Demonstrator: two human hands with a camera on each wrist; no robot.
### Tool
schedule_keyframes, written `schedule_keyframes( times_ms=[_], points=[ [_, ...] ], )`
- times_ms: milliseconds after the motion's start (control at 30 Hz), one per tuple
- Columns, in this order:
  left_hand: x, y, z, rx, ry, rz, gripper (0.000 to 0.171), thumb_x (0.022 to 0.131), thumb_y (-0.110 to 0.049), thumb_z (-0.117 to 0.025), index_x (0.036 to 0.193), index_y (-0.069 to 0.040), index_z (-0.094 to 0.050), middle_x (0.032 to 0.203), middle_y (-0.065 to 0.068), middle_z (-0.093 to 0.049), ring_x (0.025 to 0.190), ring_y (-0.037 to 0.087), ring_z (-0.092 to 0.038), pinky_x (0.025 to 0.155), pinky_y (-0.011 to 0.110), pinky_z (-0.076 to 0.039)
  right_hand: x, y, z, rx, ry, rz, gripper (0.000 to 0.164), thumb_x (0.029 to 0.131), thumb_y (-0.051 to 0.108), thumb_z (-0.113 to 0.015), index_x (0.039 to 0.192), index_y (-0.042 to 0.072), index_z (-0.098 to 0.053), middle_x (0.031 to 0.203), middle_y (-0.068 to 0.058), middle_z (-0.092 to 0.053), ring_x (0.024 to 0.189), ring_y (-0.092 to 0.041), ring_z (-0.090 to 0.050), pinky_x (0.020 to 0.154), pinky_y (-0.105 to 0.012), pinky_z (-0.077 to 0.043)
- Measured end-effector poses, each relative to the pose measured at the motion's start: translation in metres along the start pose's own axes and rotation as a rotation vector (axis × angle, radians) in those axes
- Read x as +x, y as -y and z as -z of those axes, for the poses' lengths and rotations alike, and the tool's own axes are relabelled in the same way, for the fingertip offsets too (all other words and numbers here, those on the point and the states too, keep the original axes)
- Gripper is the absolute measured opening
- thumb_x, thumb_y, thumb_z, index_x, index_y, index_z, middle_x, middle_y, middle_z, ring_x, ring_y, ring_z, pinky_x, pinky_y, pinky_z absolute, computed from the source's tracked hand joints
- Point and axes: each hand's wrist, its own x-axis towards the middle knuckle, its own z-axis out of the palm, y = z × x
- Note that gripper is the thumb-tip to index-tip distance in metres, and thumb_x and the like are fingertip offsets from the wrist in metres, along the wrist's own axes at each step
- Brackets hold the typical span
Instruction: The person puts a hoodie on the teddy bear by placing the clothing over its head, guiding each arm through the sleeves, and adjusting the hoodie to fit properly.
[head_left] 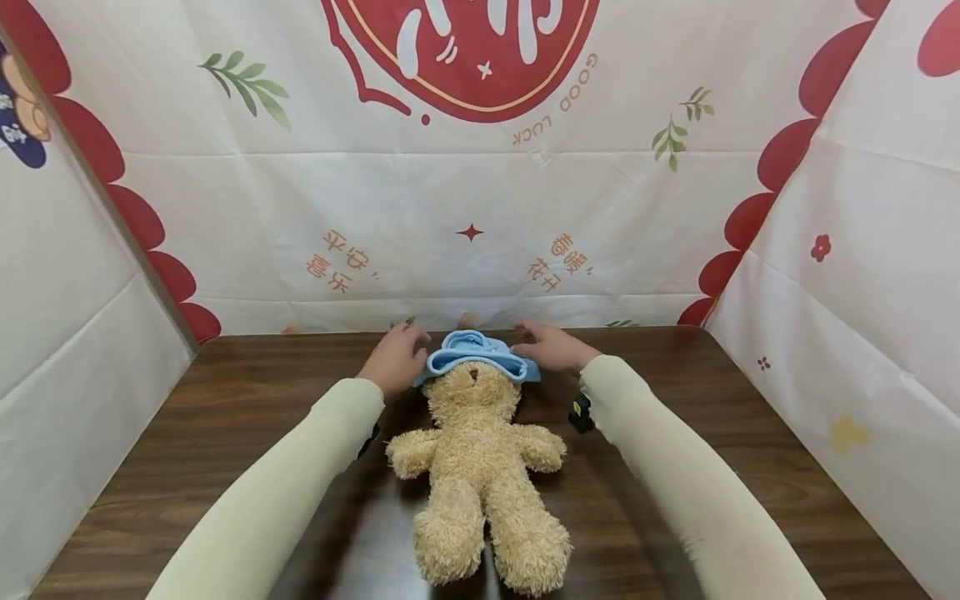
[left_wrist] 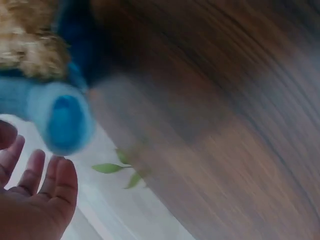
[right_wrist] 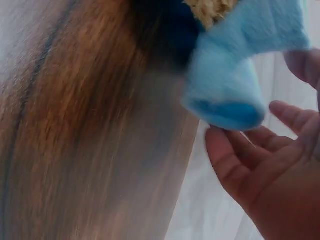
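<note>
A tan teddy bear lies on its back on the table, head toward the back wall. Over the top of its head sits a small light-blue plush garment, bunched up, with sleeve-like tubes at its sides. My left hand is at the garment's left side; in the left wrist view its fingers are spread and loosely bent just below an open sleeve end. At the other side, my right hand has relaxed, slightly bent fingers right at the garment's right sleeve. The bear's eyes are hidden under the cloth.
The dark wood-grain table ends at a white printed cloth wall close behind the hands. Similar cloth walls rise at the left and right. Dark wrist devices sit at the cuffs of both cream sleeves.
</note>
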Motion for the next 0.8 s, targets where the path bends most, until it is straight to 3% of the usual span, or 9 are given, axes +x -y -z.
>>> schedule_keyframes(
  times_ms=[100, 233, 367, 467, 567, 667, 800],
  points=[
    [-0.004, -0.008, 0.006, -0.086, -0.016, -0.027, 0.03, 0.105, -0.022, -0.044, 0.118, -0.003, -0.065, 0.116, 0.013, -0.059, 0.104, 0.028, -0.056, 0.09, 0.046, -0.047, -0.003, 0.003, 0.0, 0.026, -0.031, 0.008, 0.052, 0.104, 0.034, -0.053, 0.148, 0.008, -0.042, 0.145, -0.015, -0.046, 0.131, -0.034, -0.046, 0.101, -0.053, -0.042],
    [-0.005, -0.018, 0.017, -0.124, 0.093, -0.035, 0.028, 0.103, -0.031, -0.05, 0.115, -0.009, -0.064, 0.112, 0.007, -0.061, 0.101, 0.023, -0.058, 0.086, 0.045, -0.048, -0.009, 0.012, 0.003, -0.013, -0.068, 0.069, 0.044, 0.101, 0.037, -0.057, 0.134, 0.008, -0.056, 0.129, -0.01, -0.057, 0.118, -0.028, -0.055, 0.095, -0.05, -0.046],
    [-0.002, -0.02, 0.02, -0.061, 0.226, -0.043, 0.038, 0.099, -0.024, -0.06, 0.132, -0.007, -0.058, 0.128, 0.009, -0.06, 0.118, 0.026, -0.056, 0.096, 0.047, -0.047, -0.011, 0.02, 0.002, -0.062, 0.032, 0.118, 0.043, 0.098, 0.033, -0.062, 0.133, 0.009, -0.057, 0.127, -0.007, -0.058, 0.115, -0.024, -0.057, 0.093, -0.046, -0.048],
    [0.0, -0.017, 0.016, -0.041, 0.287, -0.045, 0.041, 0.098, -0.019, -0.061, 0.137, -0.006, -0.055, 0.133, 0.011, -0.057, 0.123, 0.028, -0.054, 0.098, 0.047, -0.046, -0.01, 0.023, -0.002, -0.091, 0.131, 0.133, 0.039, 0.098, 0.029, -0.064, 0.132, 0.011, -0.057, 0.125, -0.006, -0.058, 0.108, -0.022, -0.057, 0.086, -0.041, -0.049],
    [0.0, -0.013, 0.01, -0.058, 0.308, -0.039, 0.036, 0.098, -0.015, -0.061, 0.134, -0.01, -0.057, 0.13, 0.008, -0.059, 0.119, 0.025, -0.057, 0.092, 0.043, -0.049, -0.006, 0.022, -0.008, -0.058, 0.197, 0.119, 0.028, 0.099, 0.023, -0.063, 0.124, 0.013, -0.059, 0.112, -0.006, -0.059, 0.084, -0.019, -0.056, 0.07, -0.037, -0.048],
    [0.0, -0.011, 0.004, -0.078, 0.301, -0.049, 0.029, 0.098, -0.01, -0.06, 0.127, -0.011, -0.06, 0.122, 0.005, -0.062, 0.107, 0.02, -0.06, 0.083, 0.039, -0.05, -0.002, 0.02, -0.01, -0.01, 0.234, 0.109, 0.013, 0.099, 0.016, -0.061, 0.111, 0.011, -0.059, 0.092, -0.006, -0.054, 0.065, -0.017, -0.046, 0.059, -0.034, -0.043],
    [0.004, -0.01, -0.002, -0.03, 0.281, -0.082, 0.03, 0.097, -0.004, -0.058, 0.127, -0.01, -0.062, 0.119, 0.005, -0.063, 0.099, 0.017, -0.06, 0.081, 0.037, -0.049, 0.004, 0.017, -0.01, -0.045, 0.222, 0.126, 0.005, 0.1, 0.013, -0.059, 0.1, 0.009, -0.056, 0.081, -0.004, -0.046, 0.06, -0.015, -0.04, 0.06, -0.032, -0.04]
  ],
)
